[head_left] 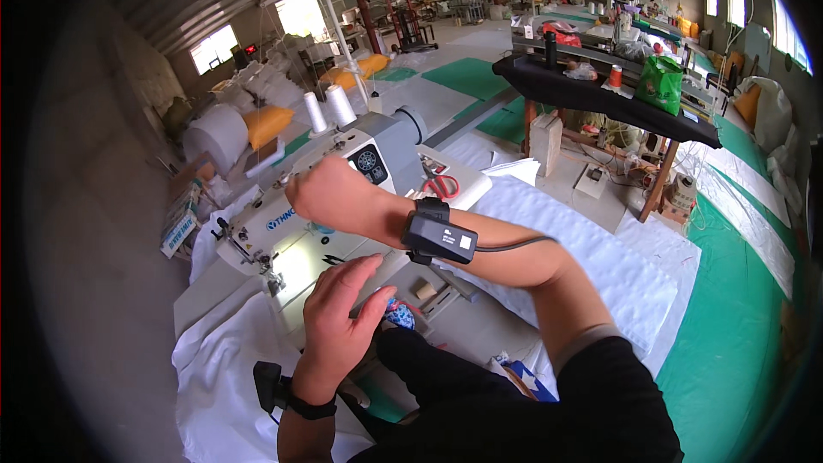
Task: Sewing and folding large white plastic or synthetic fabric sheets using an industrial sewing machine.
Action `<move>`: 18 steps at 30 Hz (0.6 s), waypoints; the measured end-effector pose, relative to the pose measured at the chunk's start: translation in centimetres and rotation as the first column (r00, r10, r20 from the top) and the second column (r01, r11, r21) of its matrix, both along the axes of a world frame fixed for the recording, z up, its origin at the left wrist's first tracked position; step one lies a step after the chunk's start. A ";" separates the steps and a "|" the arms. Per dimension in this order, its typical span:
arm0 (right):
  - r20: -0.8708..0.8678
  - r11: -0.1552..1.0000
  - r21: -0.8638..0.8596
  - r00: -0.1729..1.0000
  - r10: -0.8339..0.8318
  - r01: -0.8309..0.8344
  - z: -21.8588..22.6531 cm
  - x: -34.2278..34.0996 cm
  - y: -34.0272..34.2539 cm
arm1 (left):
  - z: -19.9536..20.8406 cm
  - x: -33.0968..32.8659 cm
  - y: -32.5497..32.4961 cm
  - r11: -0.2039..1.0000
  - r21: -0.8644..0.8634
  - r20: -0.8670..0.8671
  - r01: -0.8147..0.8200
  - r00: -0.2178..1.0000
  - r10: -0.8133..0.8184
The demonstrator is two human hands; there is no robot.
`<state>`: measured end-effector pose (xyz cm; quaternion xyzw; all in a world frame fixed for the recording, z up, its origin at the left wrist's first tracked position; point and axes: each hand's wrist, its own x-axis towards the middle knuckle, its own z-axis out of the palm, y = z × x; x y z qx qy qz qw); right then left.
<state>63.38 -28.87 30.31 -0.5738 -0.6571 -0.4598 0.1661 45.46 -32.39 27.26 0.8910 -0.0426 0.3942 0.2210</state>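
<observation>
A white industrial sewing machine (pixel 283 223) stands in front of me. My right hand (pixel 324 193) reaches across to the left over the machine's head, fingers curled and hidden behind the back of the hand; I cannot tell whether it holds anything. A black wrist device (pixel 439 236) with a cable sits on that forearm. My left hand (pixel 339 313) lies flat with fingers apart on the machine bed, just right of the needle area (pixel 270 279), holding nothing. A small blue patterned piece (pixel 399 315) lies right beside its fingertips.
Red-handled scissors (pixel 441 185) lie on the machine table behind my right arm. Two white thread cones (pixel 328 109) stand at the back. White cloth (pixel 223 369) drapes at the lower left and a white quilted sheet (pixel 617 266) at the right. A black-covered table (pixel 591 94) holds a green bag (pixel 660 83).
</observation>
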 end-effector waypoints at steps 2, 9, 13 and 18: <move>0.108 0.995 -0.095 0.994 0.020 -0.010 -1.7 0.3 0.3 | 0.2 0.0 -0.1 1.000 0.010 -0.010 -0.005 1.000 0.005; 0.192 0.839 -0.538 0.981 0.025 0.084 -2.6 -1.0 0.4 | 0.9 1.1 -1.5 0.979 0.197 0.078 -0.045 0.996 0.030; 0.265 0.933 -0.358 0.962 0.071 0.030 -2.3 -0.6 -1.3 | 1.3 1.9 -2.1 0.946 0.316 0.083 -0.067 0.996 0.042; 0.314 0.912 -0.396 0.949 0.028 0.104 -3.2 -0.1 -0.1 | 1.4 2.4 -2.5 0.912 0.409 0.090 -0.042 0.996 0.006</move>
